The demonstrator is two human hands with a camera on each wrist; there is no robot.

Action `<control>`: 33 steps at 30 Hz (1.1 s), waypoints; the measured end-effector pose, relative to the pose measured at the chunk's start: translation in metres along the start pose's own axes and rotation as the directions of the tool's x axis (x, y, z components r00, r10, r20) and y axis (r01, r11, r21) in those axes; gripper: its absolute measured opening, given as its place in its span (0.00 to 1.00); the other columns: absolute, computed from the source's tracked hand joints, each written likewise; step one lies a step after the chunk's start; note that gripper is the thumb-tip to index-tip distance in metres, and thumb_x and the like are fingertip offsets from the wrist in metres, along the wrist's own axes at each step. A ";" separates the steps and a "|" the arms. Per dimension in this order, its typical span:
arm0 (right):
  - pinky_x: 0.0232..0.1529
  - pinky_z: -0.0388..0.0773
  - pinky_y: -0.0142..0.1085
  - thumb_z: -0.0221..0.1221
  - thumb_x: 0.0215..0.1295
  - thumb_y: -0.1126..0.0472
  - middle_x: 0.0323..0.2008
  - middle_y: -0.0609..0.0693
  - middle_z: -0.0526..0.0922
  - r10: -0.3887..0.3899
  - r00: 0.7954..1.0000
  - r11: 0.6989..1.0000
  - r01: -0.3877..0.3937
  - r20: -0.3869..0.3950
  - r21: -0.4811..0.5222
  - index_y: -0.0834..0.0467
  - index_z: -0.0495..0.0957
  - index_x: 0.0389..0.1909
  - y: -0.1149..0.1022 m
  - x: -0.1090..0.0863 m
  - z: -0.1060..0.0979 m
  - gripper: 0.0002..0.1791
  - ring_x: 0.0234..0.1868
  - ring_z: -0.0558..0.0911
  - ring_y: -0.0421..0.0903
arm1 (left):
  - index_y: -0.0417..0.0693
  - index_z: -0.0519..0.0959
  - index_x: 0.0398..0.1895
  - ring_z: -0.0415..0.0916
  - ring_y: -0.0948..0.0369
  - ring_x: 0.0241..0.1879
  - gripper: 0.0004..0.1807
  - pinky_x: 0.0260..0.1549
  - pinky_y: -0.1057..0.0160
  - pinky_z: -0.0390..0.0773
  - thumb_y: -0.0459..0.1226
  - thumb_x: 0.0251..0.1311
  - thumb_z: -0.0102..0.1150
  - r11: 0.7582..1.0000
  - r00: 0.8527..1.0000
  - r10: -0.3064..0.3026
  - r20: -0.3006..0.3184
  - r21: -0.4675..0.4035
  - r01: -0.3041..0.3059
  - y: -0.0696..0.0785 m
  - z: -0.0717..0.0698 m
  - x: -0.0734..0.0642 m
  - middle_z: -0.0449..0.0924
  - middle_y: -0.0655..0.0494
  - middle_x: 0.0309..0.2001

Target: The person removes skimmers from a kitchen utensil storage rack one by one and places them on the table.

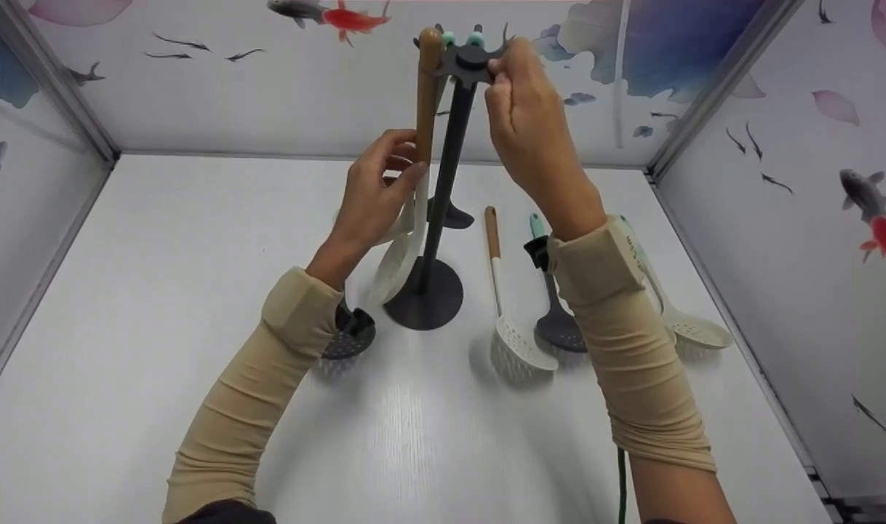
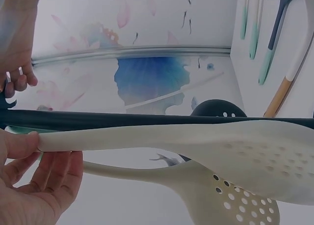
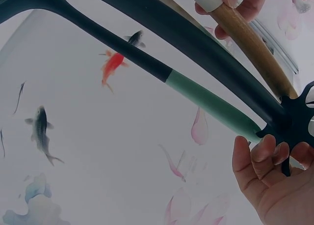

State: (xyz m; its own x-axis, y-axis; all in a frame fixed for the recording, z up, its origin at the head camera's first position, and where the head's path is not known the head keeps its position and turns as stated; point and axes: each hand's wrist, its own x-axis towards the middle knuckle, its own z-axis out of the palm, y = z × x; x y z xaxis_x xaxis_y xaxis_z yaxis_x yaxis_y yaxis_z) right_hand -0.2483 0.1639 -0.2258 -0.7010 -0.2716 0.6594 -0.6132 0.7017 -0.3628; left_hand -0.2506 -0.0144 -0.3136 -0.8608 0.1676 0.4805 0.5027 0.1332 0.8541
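Observation:
My left hand [image 1: 379, 188] pinches a white skimmer [image 2: 274, 156] where its pale neck meets the wooden handle [image 1: 427, 102]. The skimmer hangs upright along the left of the black utensil stand [image 1: 447, 175], handle top level with the hook ring [image 1: 472, 64]. My right hand [image 1: 534, 120] grips a hook at the ring's right side, fingers curled at it. In the right wrist view, a dark utensil with a green handle [image 3: 211, 104] hangs from the ring beside the pole. A cream slotted utensil [image 2: 240, 200] hangs behind the skimmer in the left wrist view.
The stand's round base [image 1: 425, 313] sits on the white table. To its right lie a white wooden-handled skimmer [image 1: 519, 349], a black skimmer [image 1: 559, 332] and a cream one [image 1: 697, 331]. A black slotted utensil [image 1: 352, 346] lies left, partly behind my sleeve. Printed panels [image 1: 268, 102] enclose the table.

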 end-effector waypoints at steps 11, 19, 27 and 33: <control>0.31 0.59 0.29 0.33 0.68 0.63 0.32 0.49 0.60 -0.013 1.000 1.000 0.013 0.010 -0.003 0.69 0.63 0.41 0.001 0.001 0.001 0.14 0.31 0.61 0.40 | 0.46 0.72 0.55 0.76 0.61 0.42 0.17 0.39 0.64 0.77 0.36 0.63 0.53 1.000 1.000 -0.012 -0.006 -0.003 0.012 0.000 -0.005 0.001 0.78 0.50 0.45; 0.30 0.58 0.29 0.33 0.68 0.63 0.31 0.48 0.60 -0.007 1.000 1.000 0.007 0.002 0.000 0.68 0.63 0.40 0.001 0.001 0.001 0.13 0.30 0.60 0.40 | 0.46 0.71 0.57 0.77 0.61 0.42 0.19 0.40 0.63 0.79 0.37 0.63 0.54 0.999 0.999 -0.037 -0.017 -0.007 0.037 -0.002 -0.014 -0.003 0.77 0.50 0.46; 0.30 0.58 0.29 0.33 0.68 0.63 0.32 0.50 0.61 -0.009 1.000 1.000 0.009 0.006 -0.011 0.69 0.63 0.40 0.001 0.001 0.001 0.14 0.29 0.59 0.40 | 0.46 0.71 0.57 0.76 0.60 0.43 0.19 0.42 0.62 0.79 0.37 0.63 0.54 0.998 0.998 -0.058 -0.030 0.001 0.058 -0.008 -0.029 -0.010 0.77 0.49 0.47; 0.30 0.58 0.30 0.33 0.68 0.63 0.32 0.51 0.61 -0.010 1.000 1.000 0.010 0.007 -0.019 0.69 0.63 0.41 0.000 0.000 0.001 0.15 0.30 0.59 0.41 | 0.45 0.70 0.58 0.76 0.61 0.43 0.19 0.40 0.65 0.79 0.35 0.63 0.53 0.996 0.994 -0.080 -0.071 0.042 0.083 -0.017 -0.044 -0.015 0.76 0.49 0.47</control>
State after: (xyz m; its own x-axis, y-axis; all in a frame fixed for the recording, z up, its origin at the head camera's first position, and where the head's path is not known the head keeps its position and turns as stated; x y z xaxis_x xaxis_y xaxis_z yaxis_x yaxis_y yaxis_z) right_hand -0.2486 0.1631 -0.2260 -0.6977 -0.2833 0.6580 -0.6129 0.7116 -0.3435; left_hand -0.2495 -0.0626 -0.3269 -0.9016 0.0868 0.4238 0.4326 0.1874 0.8819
